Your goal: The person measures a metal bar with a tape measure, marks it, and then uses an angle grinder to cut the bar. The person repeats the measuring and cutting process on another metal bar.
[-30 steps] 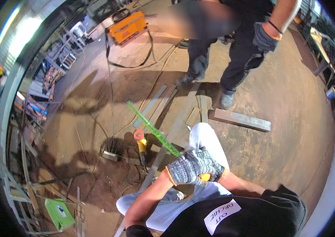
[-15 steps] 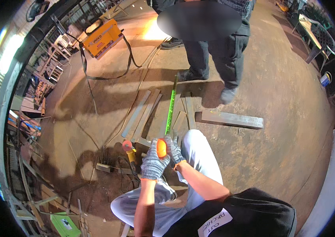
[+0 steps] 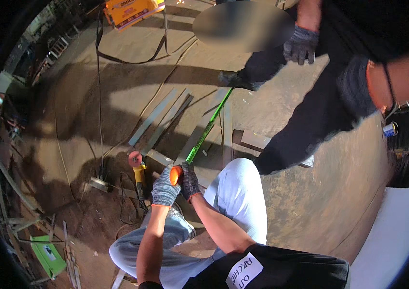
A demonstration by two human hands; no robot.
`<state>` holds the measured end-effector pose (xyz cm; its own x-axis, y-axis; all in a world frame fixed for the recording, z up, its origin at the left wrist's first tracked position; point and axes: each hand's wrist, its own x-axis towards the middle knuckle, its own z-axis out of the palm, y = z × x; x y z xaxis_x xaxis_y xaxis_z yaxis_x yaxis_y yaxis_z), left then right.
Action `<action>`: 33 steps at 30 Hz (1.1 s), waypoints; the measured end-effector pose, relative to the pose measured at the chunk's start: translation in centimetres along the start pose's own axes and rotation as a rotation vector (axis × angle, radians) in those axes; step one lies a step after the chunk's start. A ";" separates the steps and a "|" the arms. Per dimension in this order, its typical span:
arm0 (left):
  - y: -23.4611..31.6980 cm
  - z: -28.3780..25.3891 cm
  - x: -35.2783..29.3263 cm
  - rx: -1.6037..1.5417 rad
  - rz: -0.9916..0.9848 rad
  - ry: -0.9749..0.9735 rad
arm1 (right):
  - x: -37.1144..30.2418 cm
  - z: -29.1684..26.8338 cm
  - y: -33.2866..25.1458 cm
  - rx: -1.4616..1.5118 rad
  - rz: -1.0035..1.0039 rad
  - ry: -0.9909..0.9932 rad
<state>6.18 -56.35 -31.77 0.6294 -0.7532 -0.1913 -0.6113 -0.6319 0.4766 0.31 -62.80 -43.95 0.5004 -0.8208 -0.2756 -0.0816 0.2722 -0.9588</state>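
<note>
Both gloved hands meet at the orange tape case [image 3: 176,174]: left hand [image 3: 165,188] wrapped round it from the left, right hand [image 3: 189,181] closed on its right side, so neither is nearer. The green tape blade [image 3: 208,127] runs from the case up and to the right, away from the body, over the steel strips [image 3: 158,118] on the floor toward a co-worker's shoe [image 3: 236,79]. A grinder [image 3: 138,169] lies just left of the left hand

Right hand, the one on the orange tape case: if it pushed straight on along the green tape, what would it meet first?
Probably the flat steel bars on the floor under the tape measure, judging from the right hand; beyond them a co-worker's shoe. Height above the bars is unclear.
</note>
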 end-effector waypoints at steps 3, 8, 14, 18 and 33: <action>-1.4 0.9 -0.4 -0.058 -0.013 -0.001 | 0.2 0.0 2.3 -0.236 -0.003 0.001; -1.9 1.7 -0.1 -0.056 -0.102 -0.023 | 0.3 -0.3 3.5 -0.359 -0.210 -0.031; -1.4 0.9 0.1 -0.036 -0.204 -0.119 | 1.3 -0.7 7.5 -0.580 -0.243 -0.250; -5.8 3.3 -1.0 -0.186 -0.115 0.019 | -0.2 1.1 6.2 0.224 0.354 -0.246; -14.3 5.0 -4.2 -0.239 -0.201 -0.057 | -2.4 1.9 5.6 -0.405 0.092 -0.631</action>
<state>9.82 -45.05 -42.07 0.6941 -0.6311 -0.3463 -0.3434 -0.7131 0.6112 0.32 -58.31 -48.53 0.8647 -0.3275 -0.3808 -0.3967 0.0197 -0.9177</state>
